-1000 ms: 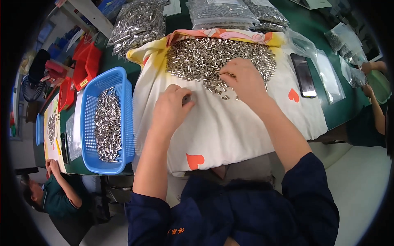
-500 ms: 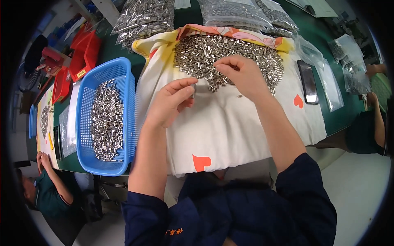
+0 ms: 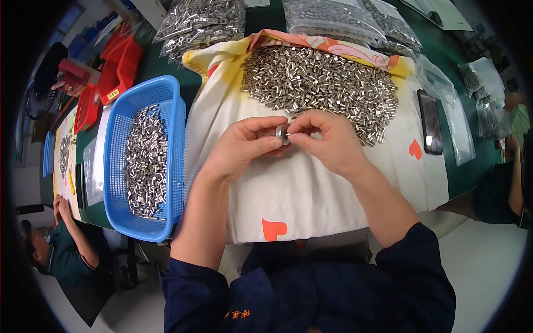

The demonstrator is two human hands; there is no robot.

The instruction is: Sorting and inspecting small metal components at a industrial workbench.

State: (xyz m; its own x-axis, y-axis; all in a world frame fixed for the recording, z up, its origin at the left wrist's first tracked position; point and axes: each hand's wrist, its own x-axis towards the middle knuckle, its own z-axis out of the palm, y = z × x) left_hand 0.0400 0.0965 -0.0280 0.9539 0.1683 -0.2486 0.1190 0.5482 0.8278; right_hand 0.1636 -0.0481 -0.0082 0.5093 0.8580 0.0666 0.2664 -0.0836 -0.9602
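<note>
Over the cloth (image 3: pixel 327 194), my left hand (image 3: pixel 239 147) pinches a small round grey metal disc (image 3: pixel 280 132) between thumb and fingers. My right hand (image 3: pixel 333 144) meets it there, thumb and forefinger closed on a tiny metal piece at the disc's face. Fingertips hide most of that piece, so its shape is unclear. Just beyond both hands a wide heap of small silvery metal sleeves (image 3: pixel 327 83) is spread on the cloth, which is white with red hearts and a yellow and pink far edge.
To the left stands a blue plastic basket (image 3: pixel 175 111) holding more metal sleeves (image 3: pixel 145 161). Clear bags of metal parts (image 3: pixel 327 19) line the back. A black phone (image 3: pixel 430 122) lies at right by a plastic bag (image 3: pixel 458 125). Red bins (image 3: pixel 119 66) and co-workers flank the table.
My right hand has come down from the heap toward me and met my left hand, which moved slightly right. The disc and the piece in my right fingers are now together.
</note>
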